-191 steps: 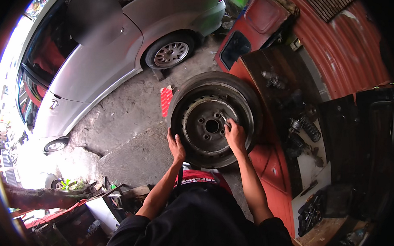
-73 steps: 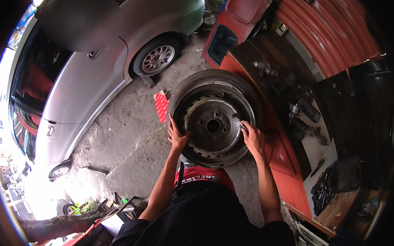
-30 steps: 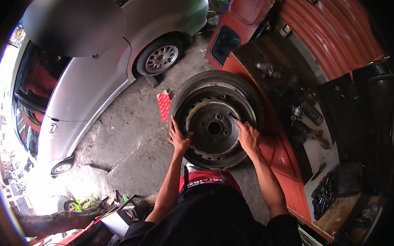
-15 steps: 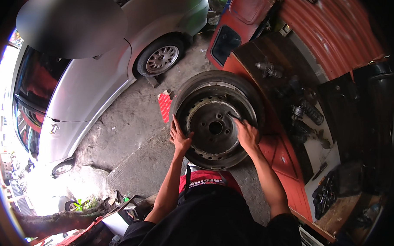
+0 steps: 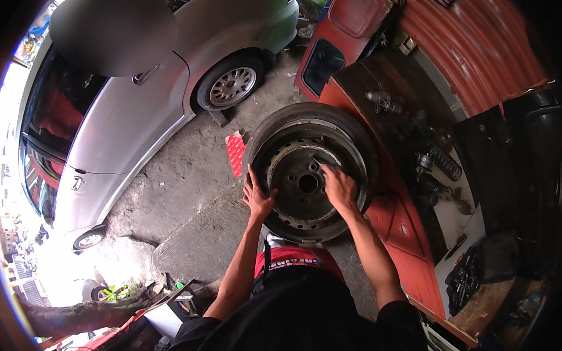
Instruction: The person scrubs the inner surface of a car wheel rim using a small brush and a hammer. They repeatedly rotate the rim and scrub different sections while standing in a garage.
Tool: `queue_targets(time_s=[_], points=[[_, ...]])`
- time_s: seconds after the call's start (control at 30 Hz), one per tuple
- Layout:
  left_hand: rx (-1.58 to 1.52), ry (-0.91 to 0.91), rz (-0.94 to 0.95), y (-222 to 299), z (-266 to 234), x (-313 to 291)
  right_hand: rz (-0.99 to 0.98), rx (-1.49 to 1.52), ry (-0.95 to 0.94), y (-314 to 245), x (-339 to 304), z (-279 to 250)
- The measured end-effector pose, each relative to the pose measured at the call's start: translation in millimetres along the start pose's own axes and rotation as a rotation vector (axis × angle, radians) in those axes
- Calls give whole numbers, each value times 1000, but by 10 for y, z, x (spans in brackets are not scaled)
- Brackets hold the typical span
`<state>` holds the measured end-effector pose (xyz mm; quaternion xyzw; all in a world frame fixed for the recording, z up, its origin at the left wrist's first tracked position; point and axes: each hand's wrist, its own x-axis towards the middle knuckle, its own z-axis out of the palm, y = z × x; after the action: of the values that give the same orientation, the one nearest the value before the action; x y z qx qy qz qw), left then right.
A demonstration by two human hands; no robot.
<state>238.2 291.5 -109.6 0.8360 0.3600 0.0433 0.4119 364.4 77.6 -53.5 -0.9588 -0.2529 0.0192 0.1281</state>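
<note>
Head view: two hands (image 5: 260, 201), apart, at one tyred wheel (image 5: 292, 189), right one's grip unclear.

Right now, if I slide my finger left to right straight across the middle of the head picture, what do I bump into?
Silver car, red-and-white patterned card, left hand, the wheel's centre hole, right hand, dark coil springs.

Wheel (image 5: 301, 172) partly hidden, car (image 5: 157, 100) cut off
</note>
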Motion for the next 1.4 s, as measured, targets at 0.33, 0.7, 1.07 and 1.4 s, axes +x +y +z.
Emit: queue_targets(time_s=[0.33,0.7,1.07,1.4], points=[[7,23,-18,-103,53,-34,102,-33,-35,190,-348,-119],[-7,39,-13,-150,18,12,106,-15,-41,157,-246,-115],[1,42,12,-182,36,50,35,59,33,-133,76,-73],[30,8,-5,-54,36,18,9,29,-103,-328,176,42]])
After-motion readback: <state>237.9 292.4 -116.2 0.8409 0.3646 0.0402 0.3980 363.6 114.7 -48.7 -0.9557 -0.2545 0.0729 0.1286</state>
